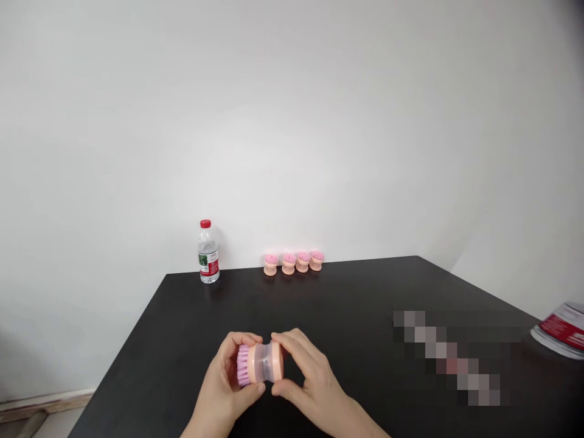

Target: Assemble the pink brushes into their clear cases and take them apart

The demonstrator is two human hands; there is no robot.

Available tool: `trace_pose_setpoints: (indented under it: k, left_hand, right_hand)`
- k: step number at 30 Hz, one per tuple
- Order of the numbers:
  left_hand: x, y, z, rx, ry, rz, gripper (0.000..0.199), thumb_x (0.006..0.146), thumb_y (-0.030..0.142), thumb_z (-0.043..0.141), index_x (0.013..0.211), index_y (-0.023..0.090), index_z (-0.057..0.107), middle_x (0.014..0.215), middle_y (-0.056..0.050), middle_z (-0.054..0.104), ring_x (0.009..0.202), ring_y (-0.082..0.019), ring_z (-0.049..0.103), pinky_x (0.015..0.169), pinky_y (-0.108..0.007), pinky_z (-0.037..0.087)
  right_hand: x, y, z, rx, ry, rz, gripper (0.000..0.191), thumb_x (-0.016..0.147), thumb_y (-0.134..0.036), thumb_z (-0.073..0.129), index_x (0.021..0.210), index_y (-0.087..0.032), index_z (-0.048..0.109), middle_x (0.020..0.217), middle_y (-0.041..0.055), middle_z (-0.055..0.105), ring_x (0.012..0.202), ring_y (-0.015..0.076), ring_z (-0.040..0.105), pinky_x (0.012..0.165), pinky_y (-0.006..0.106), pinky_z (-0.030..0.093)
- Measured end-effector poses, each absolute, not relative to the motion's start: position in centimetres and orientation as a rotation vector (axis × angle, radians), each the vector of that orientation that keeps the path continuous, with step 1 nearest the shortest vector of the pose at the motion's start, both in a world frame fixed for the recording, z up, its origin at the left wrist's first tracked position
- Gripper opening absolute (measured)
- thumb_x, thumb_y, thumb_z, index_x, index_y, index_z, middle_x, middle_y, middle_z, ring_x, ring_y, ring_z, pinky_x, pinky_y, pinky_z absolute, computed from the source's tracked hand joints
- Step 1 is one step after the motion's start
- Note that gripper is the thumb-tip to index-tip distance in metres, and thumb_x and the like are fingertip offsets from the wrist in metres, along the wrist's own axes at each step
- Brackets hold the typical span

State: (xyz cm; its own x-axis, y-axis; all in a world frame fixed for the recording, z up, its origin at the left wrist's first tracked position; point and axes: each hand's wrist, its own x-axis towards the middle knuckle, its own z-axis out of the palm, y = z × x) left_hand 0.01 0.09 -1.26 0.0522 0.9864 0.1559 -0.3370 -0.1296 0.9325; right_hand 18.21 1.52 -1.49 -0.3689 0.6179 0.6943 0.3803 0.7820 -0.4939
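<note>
Grasping 1 palm scrub brush [266,362] by its bristle end with left hand [218,389], pinching its base with right hand [319,382], short of table's far edge [356,262], apparently needing steady counter-grip for any twist.

Clear glossy plastic banding the held brush [264,363]; smooth, dark satin tabletop [274,310].

There are five brushes [266,362] (four together plus one apart), one bottle [208,258], two hands [314,380] and one table [347,304].

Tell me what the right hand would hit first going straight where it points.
The right hand points left at the pink-bristled brush it holds, so that comes first; then probably the left hand, though depth is unclear.
</note>
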Motion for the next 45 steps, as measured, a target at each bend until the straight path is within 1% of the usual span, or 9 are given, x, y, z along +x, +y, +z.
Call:
trace_pose_setpoints:
  k: [4,8,11,15,22,27,32,37,45]
  left_hand:
    - [0.3,0.0,-1.3,1.158,0.865,1.433,0.039,0.056,0.028,0.090,0.087,0.024,0.066,0.099,-0.005,0.066,0.084,-0.024,0.063,0.074,-0.031,0.049]
    - [-0.3,0.0,-0.6,1.002,0.841,1.379,0.047,0.051,0.028,0.092,0.091,0.023,0.067,0.101,-0.006,0.068,0.087,-0.023,0.062,0.075,-0.029,0.048]
    - [-0.8,0.0,-0.1,0.832,0.642,1.139,0.044,0.058,0.034,0.089,0.095,0.020,0.069,0.095,-0.006,0.067,0.083,-0.020,0.061,0.076,-0.029,0.048]
    - [-1.0,-0.4,-0.3,0.760,0.422,0.902,0.037,0.067,0.035,0.084,0.095,0.015,0.072,0.081,-0.004,0.060,0.072,-0.013,0.054,0.067,-0.024,0.045]
    - [-0.8,-0.9,-1.1,0.699,0.373,0.820,0.031,0.071,0.035,0.081,0.094,0.015,0.072,0.076,-0.002,0.057,0.067,-0.011,0.052,0.065,-0.023,0.045]
    - [-1.1,-0.8,-0.9,0.725,0.397,0.871,0.037,0.071,0.036,0.082,0.099,0.015,0.071,0.080,-0.003,0.060,0.072,-0.013,0.055,0.068,-0.024,0.046]
    - [-1.0,0.0,-1.7,0.692,0.607,1.082,0.064,0.062,0.028,0.089,0.122,0.022,0.063,0.100,-0.006,0.069,0.092,-0.020,0.064,0.086,-0.031,0.049]
    - [-1.5,1.6,-3.0,0.975,1.018,1.308,0.078,0.055,0.027,0.089,0.124,0.023,0.055,0.098,-0.004,0.071,0.089,-0.024,0.067,0.083,-0.035,0.052]
    - [-2.5,2.8,-4.4,1.696,1.514,1.260,0.059,0.070,0.025,0.069,0.128,0.023,0.059,0.107,-0.008,0.067,0.100,-0.029,0.065,0.090,-0.042,0.050]
  right_hand:
    - [18.0,1.7,-1.4,-0.891,-1.934,0.589,0.054,0.090,-0.071,0.047,0.096,-0.020,0.065,0.076,0.0022,0.062,0.066,0.0164,0.059,0.061,0.027,0.053]
    - [18.3,1.8,-1.6,-0.819,-1.954,0.586,0.072,0.082,-0.078,0.049,0.125,-0.020,0.056,0.107,0.0103,0.064,0.086,0.0215,0.065,0.070,0.031,0.058]
    - [18.7,1.4,-1.4,-0.685,-2.003,0.380,0.082,0.083,-0.078,0.048,0.141,-0.020,0.042,0.122,0.0164,0.058,0.101,0.0274,0.063,0.081,0.038,0.059]
    - [18.6,0.4,-1.1,-0.558,-2.022,0.173,0.072,0.088,-0.071,0.049,0.140,-0.021,0.044,0.114,0.0158,0.058,0.099,0.0305,0.062,0.081,0.044,0.057]
    - [17.9,-0.8,-1.3,-0.476,-1.927,0.101,0.054,0.096,-0.058,0.045,0.136,-0.021,0.047,0.100,0.0135,0.061,0.087,0.0289,0.063,0.069,0.043,0.055]
    - [18.0,-0.9,-1.0,-0.536,-1.934,0.063,0.056,0.093,-0.058,0.054,0.133,-0.018,0.048,0.101,0.0140,0.062,0.090,0.0302,0.063,0.071,0.042,0.054]
    - [18.1,-0.3,-0.9,-0.718,-2.068,0.198,0.036,0.092,-0.034,0.063,0.123,-0.019,0.051,0.108,0.0122,0.062,0.099,0.0279,0.060,0.082,0.041,0.055]
    - [17.6,0.7,-1.7,-0.970,-2.231,0.392,0.045,0.080,-0.026,0.079,0.118,-0.020,0.056,0.119,0.0101,0.061,0.108,0.0281,0.056,0.091,0.043,0.055]
    - [17.6,1.6,-2.3,-1.114,-2.228,0.522,0.051,0.079,-0.012,0.072,0.126,-0.021,0.056,0.124,0.0088,0.061,0.116,0.0275,0.054,0.101,0.046,0.049]
